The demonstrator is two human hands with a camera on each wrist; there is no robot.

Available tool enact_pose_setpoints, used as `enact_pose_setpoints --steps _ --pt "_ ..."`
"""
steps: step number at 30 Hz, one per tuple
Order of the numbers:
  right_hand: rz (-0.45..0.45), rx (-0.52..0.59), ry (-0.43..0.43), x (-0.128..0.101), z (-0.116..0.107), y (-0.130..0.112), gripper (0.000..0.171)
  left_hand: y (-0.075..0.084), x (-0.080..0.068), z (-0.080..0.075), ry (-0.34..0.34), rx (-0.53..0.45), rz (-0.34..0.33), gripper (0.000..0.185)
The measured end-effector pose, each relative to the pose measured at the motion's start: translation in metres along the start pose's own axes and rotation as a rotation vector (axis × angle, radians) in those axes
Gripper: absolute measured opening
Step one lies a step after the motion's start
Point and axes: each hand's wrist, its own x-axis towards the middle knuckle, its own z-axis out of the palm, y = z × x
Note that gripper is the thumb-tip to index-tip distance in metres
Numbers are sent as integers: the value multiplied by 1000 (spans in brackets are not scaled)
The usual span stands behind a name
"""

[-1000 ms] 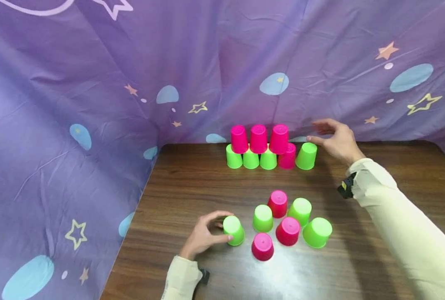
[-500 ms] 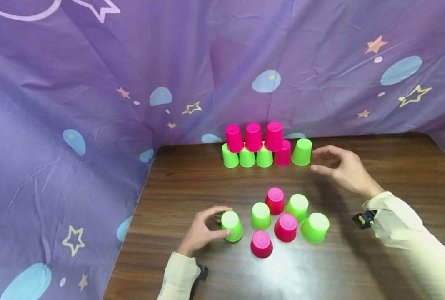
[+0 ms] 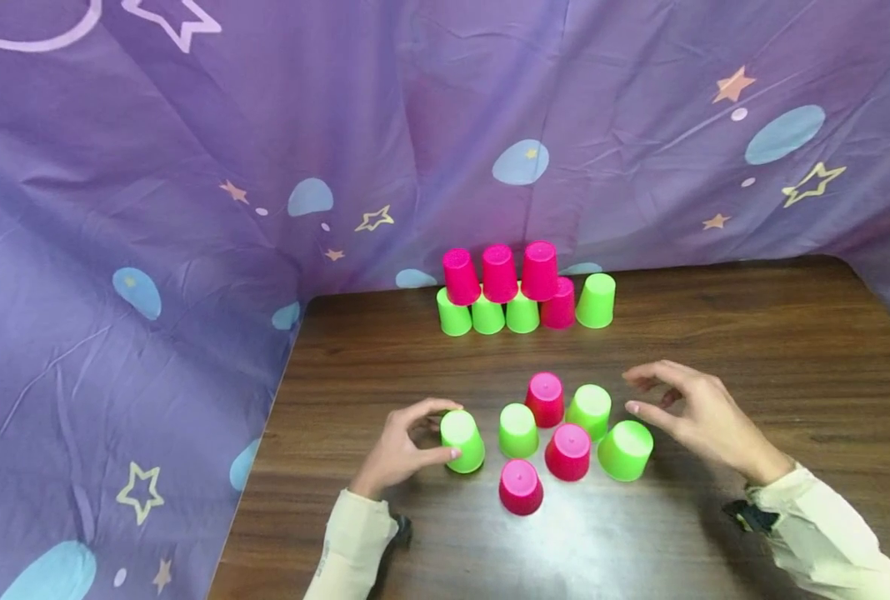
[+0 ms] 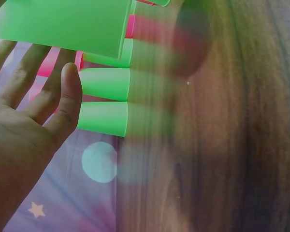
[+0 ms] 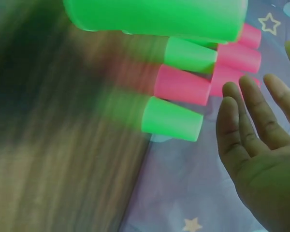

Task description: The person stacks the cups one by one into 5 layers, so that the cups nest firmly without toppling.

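My left hand (image 3: 400, 446) holds an upside-down green cup (image 3: 462, 442) between thumb and fingers, left of the loose group. In the left wrist view that green cup (image 4: 67, 26) fills the top, with the fingers along it. My right hand (image 3: 700, 412) hovers right of the group, fingers apart and nothing in them. Nearest to it stands a green cup (image 3: 625, 450). The group also has a front pink cup (image 3: 522, 487), a middle pink cup (image 3: 568, 452), a back pink cup (image 3: 545, 400), and green cups (image 3: 518, 431) between them.
At the back of the wooden table (image 3: 385, 358) stands a row of green and pink cups, ending in a green cup (image 3: 596, 300) at the right. Three pink cups (image 3: 500, 273) sit on top of the row. A purple cloth (image 3: 415, 125) hangs close behind.
My right hand has moved from beside the back row's right end toward me, to the right of the loose group. My left hand stays at its green cup. The head view has shifted slightly.
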Motion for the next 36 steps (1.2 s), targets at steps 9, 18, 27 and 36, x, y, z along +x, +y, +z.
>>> enact_pose_setpoints --steps 9,18,27,36 --pt "-47 -79 -16 -29 7 -1 45 7 10 -7 -10 20 54 51" --pt "23 -4 7 -46 12 2 58 21 33 -14 -34 90 121 52" --pt "66 71 30 -57 23 0 59 42 63 -23 -43 137 194 52" --pt "90 78 33 -60 28 0 58 66 103 -18 -117 190 292 53"
